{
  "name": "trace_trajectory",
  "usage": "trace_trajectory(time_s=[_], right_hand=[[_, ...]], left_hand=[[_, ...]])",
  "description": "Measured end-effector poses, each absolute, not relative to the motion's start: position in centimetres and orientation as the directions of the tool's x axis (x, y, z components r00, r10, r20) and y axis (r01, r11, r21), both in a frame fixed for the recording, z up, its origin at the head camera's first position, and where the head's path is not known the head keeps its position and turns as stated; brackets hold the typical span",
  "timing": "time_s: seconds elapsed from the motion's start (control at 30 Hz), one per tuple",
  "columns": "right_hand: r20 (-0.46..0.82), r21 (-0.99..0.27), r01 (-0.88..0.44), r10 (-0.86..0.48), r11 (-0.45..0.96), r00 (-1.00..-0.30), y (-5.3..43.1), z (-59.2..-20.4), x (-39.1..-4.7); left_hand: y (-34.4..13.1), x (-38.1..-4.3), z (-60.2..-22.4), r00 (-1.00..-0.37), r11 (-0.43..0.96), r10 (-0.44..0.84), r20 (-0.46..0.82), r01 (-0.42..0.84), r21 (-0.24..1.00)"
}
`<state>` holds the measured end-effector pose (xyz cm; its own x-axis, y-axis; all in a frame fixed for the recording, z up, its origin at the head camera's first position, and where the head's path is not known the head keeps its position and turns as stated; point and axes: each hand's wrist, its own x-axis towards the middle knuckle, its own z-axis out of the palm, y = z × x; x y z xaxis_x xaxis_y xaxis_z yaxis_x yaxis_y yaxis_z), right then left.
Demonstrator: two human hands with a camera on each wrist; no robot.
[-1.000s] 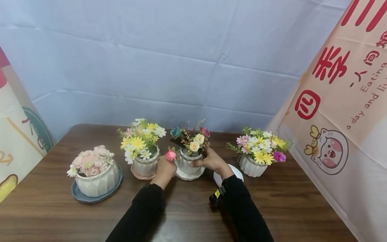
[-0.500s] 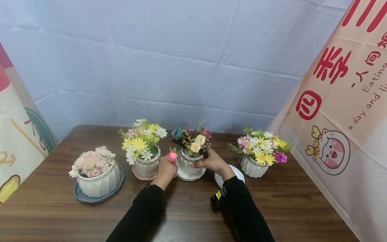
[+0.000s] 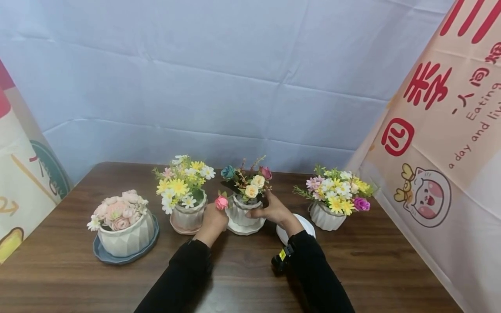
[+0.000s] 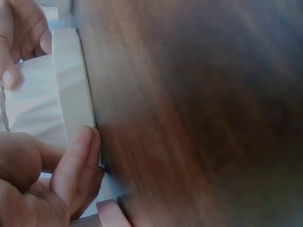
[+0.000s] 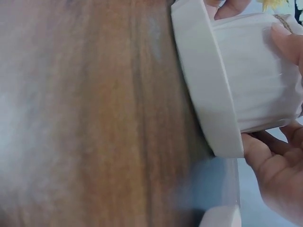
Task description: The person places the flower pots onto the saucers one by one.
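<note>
A white ribbed flowerpot [image 3: 243, 212] with cream, pink and teal artificial roses [image 3: 252, 186] stands on a white saucer [image 3: 246, 228] at the middle of the table. My left hand [image 3: 214, 221] holds the pot's left side, a pink rose [image 3: 221, 202] above it. In the left wrist view, left fingertips [image 4: 81, 146] touch the saucer's rim. My right hand [image 3: 275, 209] grips the pot from the right. The right wrist view shows the right thumb [image 5: 286, 43] across the pot's wall, other fingers [image 5: 265, 156] at its side and near the saucer. Some fingers are hidden.
Left of the hands, a daisy pot [image 3: 188, 216] sits on a pink saucer [image 3: 184, 229]. Farther left, a faceted pot [image 3: 127, 237] rests on a blue-grey saucer [image 3: 102, 254]. A white saucer [image 3: 307, 224] lies under the right forearm, beside another flowerpot [image 3: 326, 217].
</note>
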<state>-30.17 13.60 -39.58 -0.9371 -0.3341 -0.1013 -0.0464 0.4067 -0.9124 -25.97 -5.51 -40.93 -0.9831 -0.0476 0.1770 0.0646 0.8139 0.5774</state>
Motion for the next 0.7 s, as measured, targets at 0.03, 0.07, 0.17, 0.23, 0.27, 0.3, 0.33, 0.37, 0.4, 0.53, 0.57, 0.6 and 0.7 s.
trace_trajectory(time_s=[0.03,0.07,0.17,0.23,0.27,0.3,0.33,0.37,0.4,0.53,0.57,0.6,0.7], right_hand=[[-0.095,-0.917,-0.050,-0.339,0.396,-0.936,13.6,-39.6,-30.1],[-0.089,-0.923,-0.054,-0.347,0.381,-0.934,13.6,-39.7,-30.2],[-0.070,-0.929,-0.069,-0.355,0.363,-0.932,13.7,-39.9,-30.2],[-0.065,-0.931,-0.074,-0.363,0.357,-0.929,13.6,-39.8,-30.3],[-0.068,-0.930,-0.072,-0.361,0.360,-0.930,13.6,-39.8,-30.3],[-0.070,-0.929,-0.070,-0.357,0.364,-0.931,13.6,-39.8,-30.3],[-0.071,-0.928,-0.070,-0.356,0.366,-0.932,13.7,-39.8,-30.3],[-0.072,-0.930,-0.066,-0.356,0.362,-0.932,13.6,-39.8,-30.3],[-0.070,-0.933,-0.067,-0.359,0.355,-0.931,13.6,-39.8,-30.3],[-0.062,-0.934,-0.075,-0.364,0.350,-0.929,13.4,-39.9,-30.1],[-0.062,-0.929,-0.079,-0.363,0.361,-0.930,13.3,-39.8,-30.0],[-0.058,-0.921,-0.091,-0.363,0.379,-0.930,13.2,-39.8,-29.8],[-0.039,-0.873,-0.138,-0.350,0.468,-0.936,13.1,-39.2,-29.3]], left_hand=[[-5.5,-26.0,-41.0,-0.984,0.809,-0.049,0.173,0.063,0.585],[-5.5,-25.9,-41.0,-0.984,0.806,-0.046,0.173,0.066,0.588],[-5.5,-25.9,-41.0,-0.986,0.792,-0.048,0.159,0.060,0.608],[-5.5,-26.0,-40.9,-0.987,0.786,-0.043,0.155,0.062,0.615],[-5.6,-26.0,-40.8,-0.989,0.784,-0.043,0.144,0.056,0.618],[-5.6,-26.1,-40.8,-0.991,0.781,-0.045,0.129,0.046,0.623],[-5.6,-26.1,-40.8,-0.992,0.775,-0.045,0.121,0.042,0.630],[-5.6,-26.1,-40.7,-0.993,0.765,-0.048,0.107,0.033,0.644],[-5.6,-26.1,-40.7,-0.994,0.750,-0.052,0.092,0.022,0.661],[-5.7,-25.7,-40.5,-0.996,0.680,-0.083,0.011,-0.049,0.732],[-5.8,-25.6,-40.4,-0.997,0.675,-0.080,0.002,-0.053,0.736],[-5.9,-25.5,-40.3,-0.998,0.680,-0.069,0.000,-0.047,0.732],[-6.2,-25.2,-40.0,-0.999,0.741,0.013,0.043,0.038,0.670]])
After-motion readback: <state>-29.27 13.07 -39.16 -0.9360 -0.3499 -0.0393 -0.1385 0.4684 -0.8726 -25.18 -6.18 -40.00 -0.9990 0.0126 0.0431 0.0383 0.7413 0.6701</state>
